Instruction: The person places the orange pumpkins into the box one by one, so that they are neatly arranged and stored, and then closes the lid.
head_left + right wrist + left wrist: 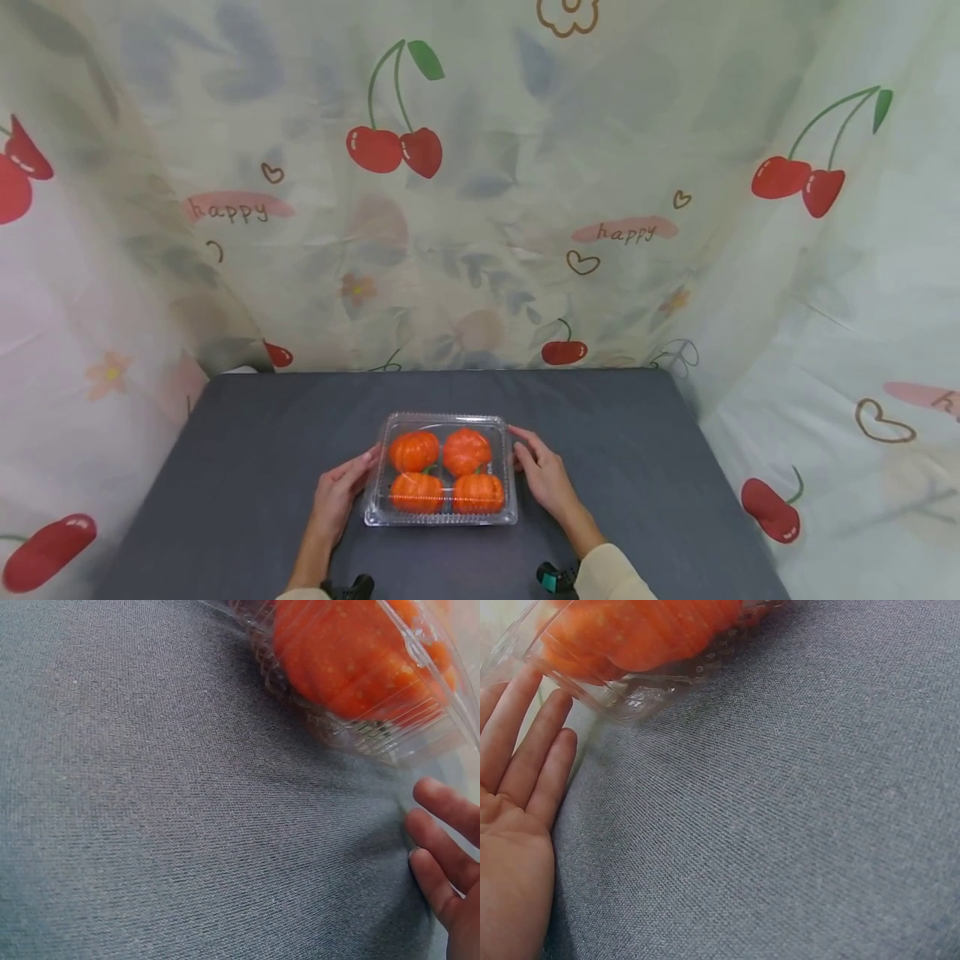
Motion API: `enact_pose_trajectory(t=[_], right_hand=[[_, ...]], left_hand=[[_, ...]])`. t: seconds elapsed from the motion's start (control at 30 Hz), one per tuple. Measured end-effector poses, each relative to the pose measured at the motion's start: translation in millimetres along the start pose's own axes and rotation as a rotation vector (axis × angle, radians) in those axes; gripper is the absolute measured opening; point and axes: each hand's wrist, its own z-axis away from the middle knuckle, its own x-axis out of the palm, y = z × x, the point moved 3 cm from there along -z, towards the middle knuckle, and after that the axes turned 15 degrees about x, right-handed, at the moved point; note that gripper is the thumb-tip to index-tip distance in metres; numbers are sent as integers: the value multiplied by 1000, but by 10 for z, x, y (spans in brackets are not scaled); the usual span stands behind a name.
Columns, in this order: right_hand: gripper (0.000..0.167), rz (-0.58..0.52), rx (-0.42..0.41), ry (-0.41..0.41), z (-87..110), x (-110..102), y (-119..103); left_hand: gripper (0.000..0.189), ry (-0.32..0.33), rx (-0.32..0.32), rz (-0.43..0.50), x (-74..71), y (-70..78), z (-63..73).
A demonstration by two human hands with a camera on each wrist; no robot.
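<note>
A clear plastic clamshell box (442, 519) lies flat on the dark cloth, its lid down over several small ribbed orange pumpkins (467, 452). Green stems show between them. At the box's left side is my left hand (336, 498), its fingertips against the wall. In the left wrist view, the fingers of that hand (517, 802) are straight beside the box corner (641, 701). My right hand (546, 477) is at the right side, index fingertip by the upper right corner. In the right wrist view its fingers (442, 855) are loosely bent, lower ones apart from the box.
Dark grey cloth (600, 450) covers the table. Pale curtains (480, 208) printed with cherries hang behind and on both sides. Each wrist wears a black strap device, one at the left wrist (352, 587) and one at the right wrist (557, 577).
</note>
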Motion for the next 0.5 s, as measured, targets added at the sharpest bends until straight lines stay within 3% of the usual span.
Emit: enact_pose_trajectory(t=[0.5], right_hand=[[52,0,40,-100,44,-7,-14]], left_hand=[[59,11,-97,-184,-18,-19,11]])
